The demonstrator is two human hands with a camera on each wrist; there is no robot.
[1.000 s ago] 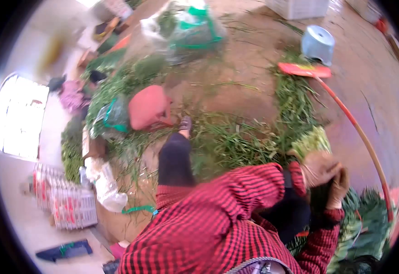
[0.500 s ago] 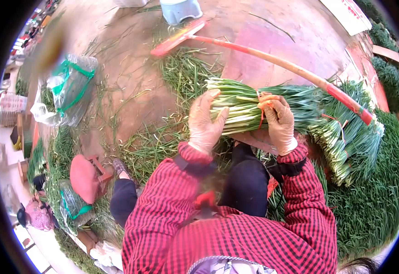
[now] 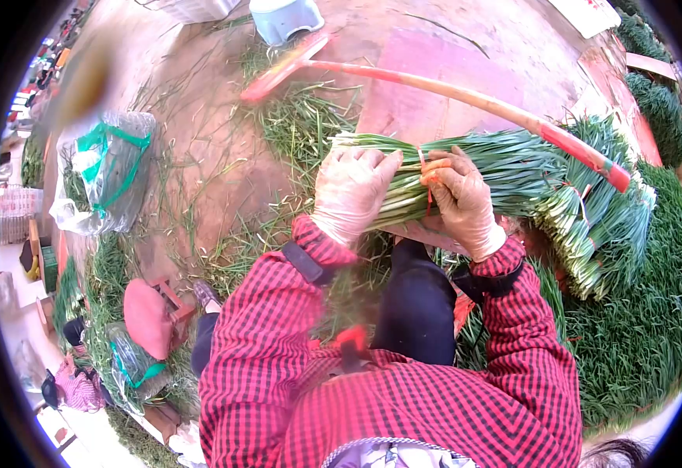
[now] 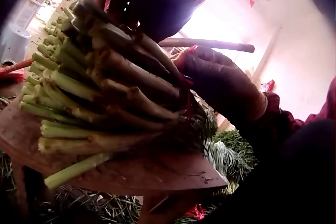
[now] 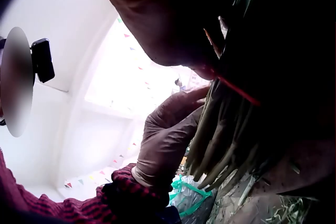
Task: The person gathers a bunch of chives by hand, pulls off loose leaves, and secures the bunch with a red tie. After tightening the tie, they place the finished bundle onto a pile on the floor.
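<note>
A bundle of long green stalks (image 3: 504, 168), like chives with pale cut ends, lies across a small wooden stand (image 4: 157, 174). My gloved left hand (image 3: 352, 191) grips the pale end, its fingers curled over the top. A thin red tie (image 4: 189, 95) circles the bundle. My gloved right hand (image 3: 462, 203) pinches at this tie, with orange bands round its fingers. The left wrist view shows the pale stalk ends spread unevenly over the wood. The right wrist view is dark around the tie.
A long-handled red tool (image 3: 465, 90) lies beyond the bundle. More tied bundles (image 3: 590, 249) are heaped at the right beside a green pile (image 3: 645, 327). Loose leaves litter the floor. A red stool (image 3: 147, 318), a plastic bag (image 3: 126, 168) and a blue stool (image 3: 285, 19) stand around.
The view has swung round since the first frame. Over the last half second, my left hand's spread fingers have closed over the stalks nearer the tie; my right hand has stayed at the tie.
</note>
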